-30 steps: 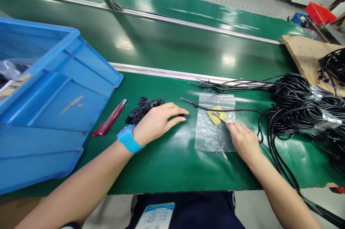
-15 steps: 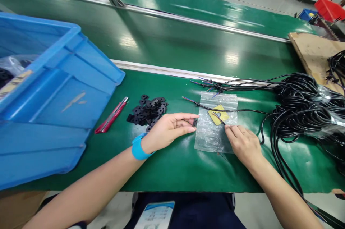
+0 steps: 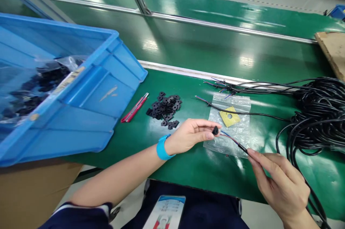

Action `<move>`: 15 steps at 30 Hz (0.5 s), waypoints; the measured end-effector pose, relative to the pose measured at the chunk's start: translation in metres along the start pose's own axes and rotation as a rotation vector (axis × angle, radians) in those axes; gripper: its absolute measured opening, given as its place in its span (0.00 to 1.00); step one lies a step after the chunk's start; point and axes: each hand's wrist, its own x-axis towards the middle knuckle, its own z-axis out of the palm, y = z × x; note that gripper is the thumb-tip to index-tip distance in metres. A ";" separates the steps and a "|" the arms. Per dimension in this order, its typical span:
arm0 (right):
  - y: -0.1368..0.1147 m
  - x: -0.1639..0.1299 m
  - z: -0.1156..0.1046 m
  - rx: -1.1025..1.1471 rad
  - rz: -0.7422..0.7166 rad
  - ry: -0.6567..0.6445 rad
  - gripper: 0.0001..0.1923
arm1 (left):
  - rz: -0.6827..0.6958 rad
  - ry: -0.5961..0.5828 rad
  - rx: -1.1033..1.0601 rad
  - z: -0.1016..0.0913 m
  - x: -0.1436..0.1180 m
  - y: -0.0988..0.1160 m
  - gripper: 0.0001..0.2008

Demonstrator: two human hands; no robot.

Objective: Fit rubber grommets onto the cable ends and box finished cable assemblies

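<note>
Between the thumb and fingers of my left hand is a small black rubber grommet. My right hand pinches a black cable near its stripped end. Thin red and blue wires stick out of the cable and reach the grommet; whether they pass into its hole I cannot tell. Beneath lies a clear plastic bag with a yellow square piece that has a round hole. To the left is a pile of loose black grommets.
A blue bin holding bagged black parts stands at the left. A red utility knife lies beside it. Coiled black cables fill the right side. Another cable end crosses the bag. Cardboard sits at the far right.
My right hand has lifted the cable end off the yellow piece and moved toward me. The wires now meet the grommet in my left hand. The view has swung left.
</note>
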 end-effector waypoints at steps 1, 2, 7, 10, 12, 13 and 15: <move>0.001 -0.002 0.000 -0.010 0.012 0.013 0.34 | 0.045 -0.057 0.149 0.001 -0.001 -0.002 0.24; 0.002 -0.003 -0.001 -0.024 0.032 0.025 0.34 | 0.092 -0.124 0.320 0.002 -0.002 -0.005 0.21; 0.008 -0.013 -0.004 -0.075 0.101 0.024 0.29 | 0.239 -0.377 0.859 0.013 -0.022 -0.028 0.19; 0.009 -0.018 -0.007 -0.062 0.095 0.005 0.26 | 0.255 -0.412 0.867 0.021 -0.040 -0.034 0.20; 0.009 -0.022 -0.011 -0.027 0.100 -0.011 0.24 | 0.226 -0.386 0.791 0.024 -0.050 -0.030 0.20; 0.009 -0.024 -0.013 -0.007 0.104 -0.022 0.24 | 0.193 -0.340 0.720 0.025 -0.053 -0.027 0.20; 0.007 -0.026 -0.016 0.031 0.106 -0.042 0.23 | 0.109 -0.168 0.523 0.026 -0.055 -0.021 0.19</move>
